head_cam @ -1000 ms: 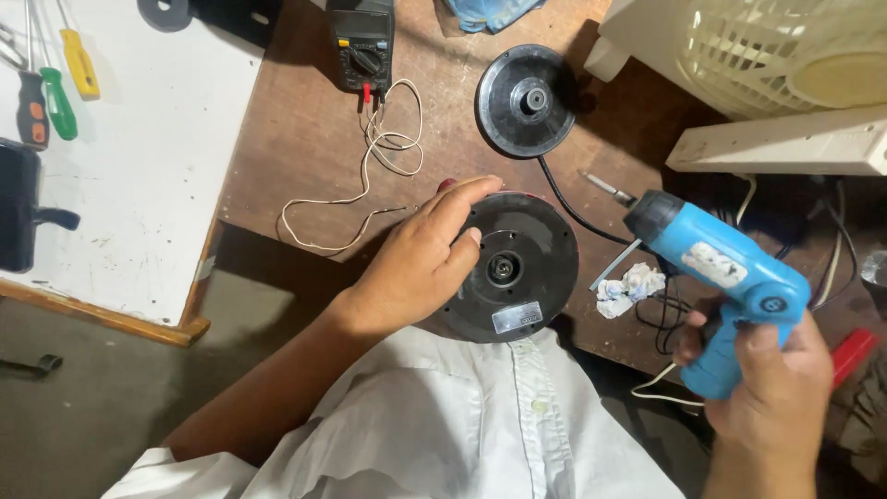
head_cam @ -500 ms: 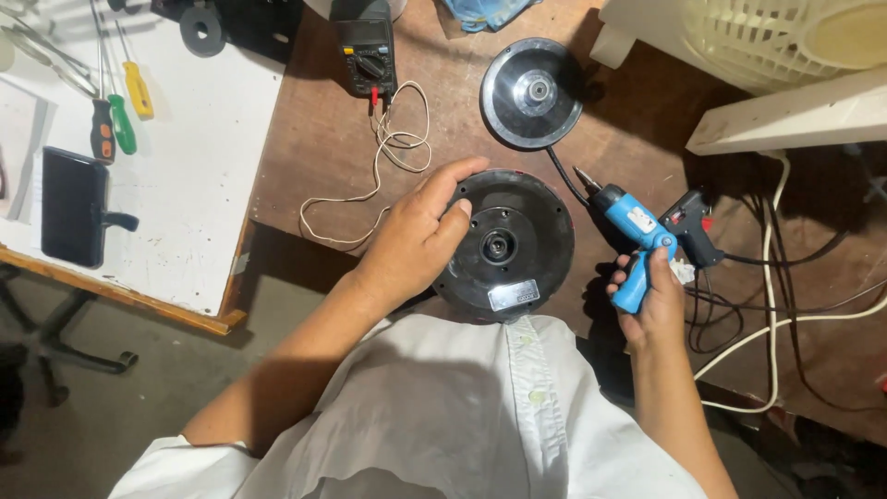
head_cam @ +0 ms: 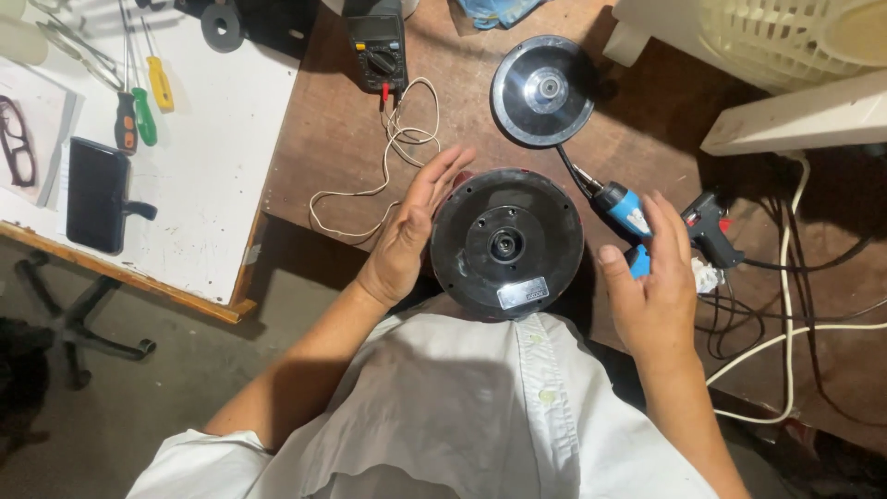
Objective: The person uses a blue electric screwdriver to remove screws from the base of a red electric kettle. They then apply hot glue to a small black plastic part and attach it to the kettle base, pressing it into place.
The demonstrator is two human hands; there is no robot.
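Left hand (head_cam: pixel 411 231) flat and released against the left side of a round black appliance base (head_cam: pixel 506 243) on the brown workbench (head_cam: pixel 342 129), right hand (head_cam: pixel 651 286) unclenched — fingers just over a blue electric screwdriver (head_cam: pixel 621 211), black glue gun (head_cam: pixel 707 226) beside it, round disc (head_cam: pixel 542 91) and multimeter (head_cam: pixel 379 46) beyond.

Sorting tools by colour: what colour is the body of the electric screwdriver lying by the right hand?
Blue, with a black tip: the electric screwdriver, clearest in the head view.

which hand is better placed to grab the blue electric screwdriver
Right. The right hand hovers open directly over the blue electric screwdriver lying on the table, while the left hand rests against the far side of the round black base.
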